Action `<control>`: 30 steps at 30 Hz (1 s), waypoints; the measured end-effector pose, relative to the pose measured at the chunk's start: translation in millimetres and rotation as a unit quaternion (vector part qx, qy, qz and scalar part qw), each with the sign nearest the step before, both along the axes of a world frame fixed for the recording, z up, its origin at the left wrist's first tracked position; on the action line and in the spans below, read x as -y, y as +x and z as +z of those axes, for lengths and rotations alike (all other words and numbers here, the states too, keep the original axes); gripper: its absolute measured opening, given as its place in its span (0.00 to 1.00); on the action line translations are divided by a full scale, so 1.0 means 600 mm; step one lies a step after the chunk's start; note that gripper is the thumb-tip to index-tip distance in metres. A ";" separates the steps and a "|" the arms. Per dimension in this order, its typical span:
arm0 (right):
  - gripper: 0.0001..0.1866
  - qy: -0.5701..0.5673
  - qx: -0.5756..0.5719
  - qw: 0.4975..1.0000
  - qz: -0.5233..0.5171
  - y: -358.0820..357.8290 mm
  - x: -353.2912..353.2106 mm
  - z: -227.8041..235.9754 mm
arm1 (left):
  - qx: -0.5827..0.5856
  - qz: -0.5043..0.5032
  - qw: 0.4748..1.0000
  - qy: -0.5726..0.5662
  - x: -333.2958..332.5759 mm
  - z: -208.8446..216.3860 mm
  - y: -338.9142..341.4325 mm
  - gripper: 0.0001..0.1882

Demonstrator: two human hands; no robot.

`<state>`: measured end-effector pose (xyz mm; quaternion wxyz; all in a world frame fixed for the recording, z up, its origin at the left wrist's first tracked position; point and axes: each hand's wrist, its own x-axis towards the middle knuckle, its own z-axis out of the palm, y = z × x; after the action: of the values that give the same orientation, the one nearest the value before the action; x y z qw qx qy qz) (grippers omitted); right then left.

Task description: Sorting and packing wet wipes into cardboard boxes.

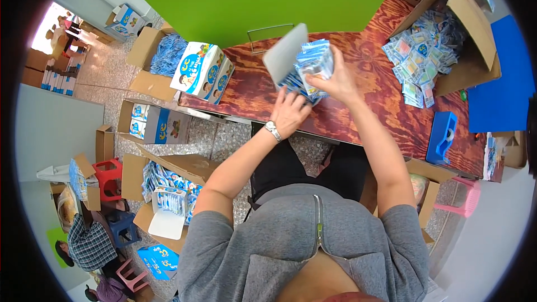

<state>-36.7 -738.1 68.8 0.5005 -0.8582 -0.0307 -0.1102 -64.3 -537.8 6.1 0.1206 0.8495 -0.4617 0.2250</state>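
Note:
My right hand (338, 81) is closed round a thick stack of blue-and-white sachets (313, 56), raised over the table. Just below it, a small carton sits at the table's near edge with its white lid (286, 53) flipped up. Blue sachets (293, 83) lie inside this carton, partly covered by my hands. My left hand (290, 113), with a watch on the wrist, rests its spread fingers on the carton's near side and the sachets there. The carton's walls are mostly hidden.
White-and-blue cartons (196, 70) stand at the table's left end. A tipped cardboard box (472, 50) spills small sachets at the right, near a blue tape dispenser (442, 137). A green panel (257, 0) rises behind. Open boxes (134, 176) and stools fill the floor at left.

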 end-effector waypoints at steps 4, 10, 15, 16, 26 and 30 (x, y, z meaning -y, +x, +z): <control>0.54 -0.240 -0.088 0.965 -0.067 -0.016 -0.022 -0.007 | -0.018 -0.017 0.999 -0.022 0.010 -0.009 -0.015 0.10; 0.47 -0.433 -0.162 0.883 -0.084 -0.012 -0.088 -0.027 | -0.139 -0.085 0.950 -0.266 -0.003 -0.029 -0.010 0.36; 0.46 -0.386 -0.129 0.909 -0.094 -0.009 -0.092 -0.067 | -0.168 -0.071 0.952 -0.246 0.006 -0.024 -0.004 0.40; 0.46 -0.387 -0.129 0.908 -0.097 -0.015 -0.078 -0.074 | -0.179 -0.060 0.960 -0.208 0.008 -0.024 -0.002 0.42; 0.39 -0.412 0.036 0.908 0.062 -0.059 -0.017 -0.101 | -0.123 -0.004 0.990 -0.065 0.049 -0.007 0.036 0.49; 0.37 -0.232 0.117 0.960 0.102 -0.058 0.043 -0.041 | -0.140 -0.015 0.990 -0.029 0.057 0.012 0.054 0.48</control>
<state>-71.5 -763.8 44.2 0.2889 -0.9242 -0.2014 -0.1479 -31.7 -572.2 13.1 0.2117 0.8616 -0.4466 0.1155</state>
